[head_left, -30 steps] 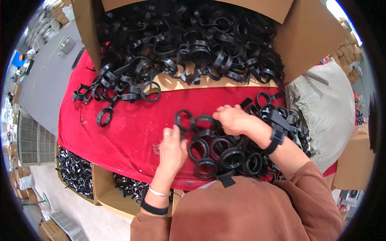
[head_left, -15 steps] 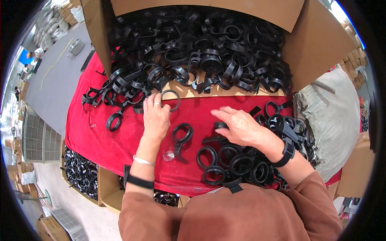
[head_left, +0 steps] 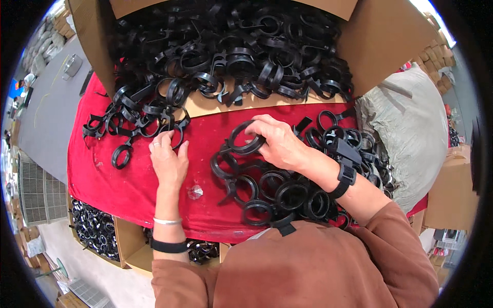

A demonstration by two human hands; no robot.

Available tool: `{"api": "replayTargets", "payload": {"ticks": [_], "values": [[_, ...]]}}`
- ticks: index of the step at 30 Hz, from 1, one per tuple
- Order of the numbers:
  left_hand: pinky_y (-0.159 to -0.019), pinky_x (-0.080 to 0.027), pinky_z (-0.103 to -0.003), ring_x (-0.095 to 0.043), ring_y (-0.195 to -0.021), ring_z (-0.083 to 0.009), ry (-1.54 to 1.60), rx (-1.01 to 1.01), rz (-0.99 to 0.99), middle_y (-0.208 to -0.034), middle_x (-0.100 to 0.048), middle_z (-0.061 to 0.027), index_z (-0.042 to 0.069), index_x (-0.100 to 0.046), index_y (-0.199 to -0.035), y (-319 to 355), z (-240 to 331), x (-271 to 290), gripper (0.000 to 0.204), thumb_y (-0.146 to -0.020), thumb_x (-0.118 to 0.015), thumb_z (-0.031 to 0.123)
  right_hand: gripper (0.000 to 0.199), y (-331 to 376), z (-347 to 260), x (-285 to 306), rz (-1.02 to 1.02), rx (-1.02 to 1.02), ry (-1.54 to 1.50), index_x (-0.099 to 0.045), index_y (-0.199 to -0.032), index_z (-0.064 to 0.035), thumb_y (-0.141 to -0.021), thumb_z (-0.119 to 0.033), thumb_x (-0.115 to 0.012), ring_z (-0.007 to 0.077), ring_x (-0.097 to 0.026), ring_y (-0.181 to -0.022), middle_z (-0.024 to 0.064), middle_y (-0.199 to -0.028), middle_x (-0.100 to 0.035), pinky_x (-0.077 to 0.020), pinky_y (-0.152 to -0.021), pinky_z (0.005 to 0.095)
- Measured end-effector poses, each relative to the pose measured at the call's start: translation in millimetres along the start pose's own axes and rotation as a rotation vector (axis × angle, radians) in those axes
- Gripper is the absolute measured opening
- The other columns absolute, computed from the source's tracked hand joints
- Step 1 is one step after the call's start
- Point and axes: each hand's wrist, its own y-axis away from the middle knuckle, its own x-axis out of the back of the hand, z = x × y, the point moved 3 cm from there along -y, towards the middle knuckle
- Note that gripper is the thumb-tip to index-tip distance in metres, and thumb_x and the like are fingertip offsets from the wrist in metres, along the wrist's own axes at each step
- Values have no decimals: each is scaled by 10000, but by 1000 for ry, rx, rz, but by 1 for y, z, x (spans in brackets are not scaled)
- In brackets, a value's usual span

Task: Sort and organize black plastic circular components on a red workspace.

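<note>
My right hand (head_left: 280,142) grips a black plastic ring (head_left: 247,149) by its right side, thumb and fingers round the rim, just above a loose group of similar rings with short handles (head_left: 291,195). At the left, my left hand (head_left: 169,161) reaches over the red cloth with thumb and fingers apart. Its fingertips are beside a black ring (head_left: 179,134) at the edge of the big pile; whether they touch it I cannot tell. One more ring with a handle (head_left: 121,156) lies on the cloth left of that hand.
A large open cardboard box (head_left: 377,46) spills a heap of black ringed parts (head_left: 226,59) toward me. Red cloth (head_left: 200,215) covers the table. On the right bulges a pale sack (head_left: 411,123). Below the left edge stands a box of black parts (head_left: 95,228).
The ring my left hand held up is gone from it, and that hand is back at the pile's edge. My right hand, empty before, now holds a ring. The whole view has shifted.
</note>
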Motion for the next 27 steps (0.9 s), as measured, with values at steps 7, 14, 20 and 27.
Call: {"api": "replayTargets", "payload": {"ticks": [7, 14, 20, 27], "values": [[-902, -366, -462, -456, -1090, -285, -312, -141, -200, -1116, -521, -109, 49, -616, -890, 7, -31, -10, 181, -729, -654, 121, 387, 1, -6, 7, 39, 25, 82, -536, -1014, 3, -639, 90, -579, 406, -531, -1007, 244, -1099, -521, -481, -840, 401], [-852, -429, -334, -524, -1002, -269, 626, 82, -271, -1171, -505, -143, 9, -588, -926, 16, -10, 27, 117, -815, -590, 46, 484, 20, -4, 20, 94, 194, 116, -525, -1063, -13, -600, 124, -549, 401, -510, -1080, 258, -1196, -486, -479, -872, 395], [-925, -415, -581, -426, -1188, -413, 2003, 593, -422, -1271, -446, -246, -42, -511, -1143, 26, 8, 33, 367, -943, -402, 245, 603, 23, -19, 37, -554, -61, 153, -471, -1218, -39, -637, 46, -611, 404, -472, -1120, 252, -1207, -481, -434, -922, 409], [-833, -486, -553, -519, -1080, -422, 2101, 674, -960, -1136, -532, -238, -45, -545, -956, 35, 75, 12, 395, -947, -400, 323, 549, 6, -41, 30, -269, 84, 135, -469, -1202, -39, -690, -64, -666, 377, -545, -989, 221, -1070, -542, -470, -832, 419]]}}
